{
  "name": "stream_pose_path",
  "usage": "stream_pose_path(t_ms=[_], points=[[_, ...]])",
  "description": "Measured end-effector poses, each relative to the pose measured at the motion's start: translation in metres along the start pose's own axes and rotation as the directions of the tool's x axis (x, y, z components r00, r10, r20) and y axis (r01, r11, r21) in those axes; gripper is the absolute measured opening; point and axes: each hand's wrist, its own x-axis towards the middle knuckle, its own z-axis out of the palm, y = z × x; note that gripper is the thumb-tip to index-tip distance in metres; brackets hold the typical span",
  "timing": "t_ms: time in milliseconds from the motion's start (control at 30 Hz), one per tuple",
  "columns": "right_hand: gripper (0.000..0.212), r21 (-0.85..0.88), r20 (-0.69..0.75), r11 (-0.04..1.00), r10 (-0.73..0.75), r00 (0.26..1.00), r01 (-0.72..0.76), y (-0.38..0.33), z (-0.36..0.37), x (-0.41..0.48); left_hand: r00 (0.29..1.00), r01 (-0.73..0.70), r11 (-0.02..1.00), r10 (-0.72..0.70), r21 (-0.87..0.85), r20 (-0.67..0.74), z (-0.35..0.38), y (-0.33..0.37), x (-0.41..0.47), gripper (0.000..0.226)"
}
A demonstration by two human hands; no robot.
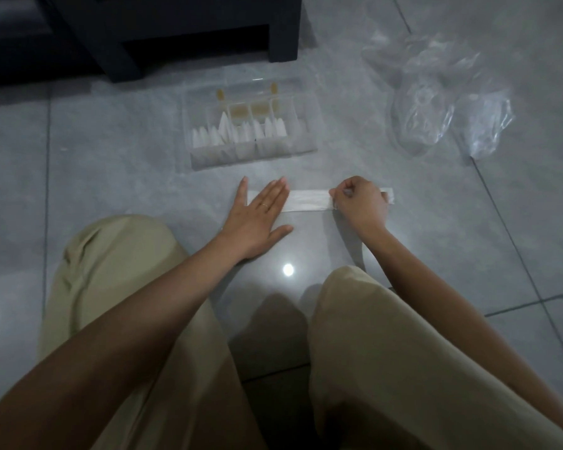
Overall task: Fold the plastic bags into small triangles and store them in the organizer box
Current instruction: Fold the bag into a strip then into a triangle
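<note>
The left hand (262, 211) lies flat, fingers straight, pressing one end of the folded bag strip (309, 200) to the floor (111, 141). The right hand (359, 204) curls, pinching the strip near its other end. Beyond sits the organizer box (251, 157) (white triangles (223, 126) inside), with loose clear bags (442, 95) farther right.

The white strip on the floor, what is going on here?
A person on the tiled floor is folding a plastic bag, now a long flat strip. The left hand presses flat on its left end; the right hand pinches it near the right end. The open organizer box beyond holds folded triangles; loose clear bags lie to the right.
</note>
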Motion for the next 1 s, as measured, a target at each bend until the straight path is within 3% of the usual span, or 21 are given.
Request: stream_pose_path(t_ms=[267,333,400,433,500,600,700,900,1000], points=[[0.019,-0.095,-0.059,0.995,-0.005,0.998,0.0,-0.002,-0.002,-0.006,0.981,0.15,0.987,-0.142,-0.05,0.135,-0.001,-0.011,-0.011,0.087],[0.028,-0.22,-0.142,0.972,-0.111,0.984,0.078,-0.006,0.0,-0.014,0.98,0.156,0.986,-0.147,-0.06,0.134,-0.002,-0.01,-0.011,0.087],[0.041,-0.262,-0.169,0.921,-0.338,0.926,0.288,-0.017,0.009,-0.027,0.98,0.153,0.987,-0.145,-0.056,0.136,-0.003,-0.01,-0.01,0.087],[0.048,-0.252,-0.096,0.877,-0.443,0.891,0.409,-0.025,0.015,-0.033,0.979,0.158,0.986,-0.148,-0.059,0.138,-0.003,-0.009,-0.009,0.087],[0.064,-0.248,0.19,0.755,-0.576,0.795,0.607,-0.041,0.032,-0.04,0.975,0.164,0.986,-0.158,-0.025,0.157,-0.005,-0.009,-0.008,0.085],[0.081,-0.279,0.449,0.643,-0.569,0.689,0.713,-0.045,0.053,-0.043,0.973,0.135,0.987,-0.149,0.09,0.178,-0.006,-0.006,-0.009,0.081],[0.081,-0.295,0.447,0.659,-0.544,0.71,0.691,-0.02,0.053,-0.04,0.977,0.148,0.988,-0.151,0.034,0.15,-0.009,-0.007,-0.011,0.081],[0.076,-0.391,0.323,0.766,-0.405,0.855,0.511,0.04,0.005,-0.019,0.976,0.159,0.987,-0.158,0.006,0.151,-0.008,-0.006,-0.009,0.086],[0.078,-0.409,0.311,0.794,-0.342,0.887,0.449,0.058,-0.012,-0.013,0.973,0.168,0.986,-0.165,-0.004,0.161,-0.008,-0.007,-0.009,0.087]])
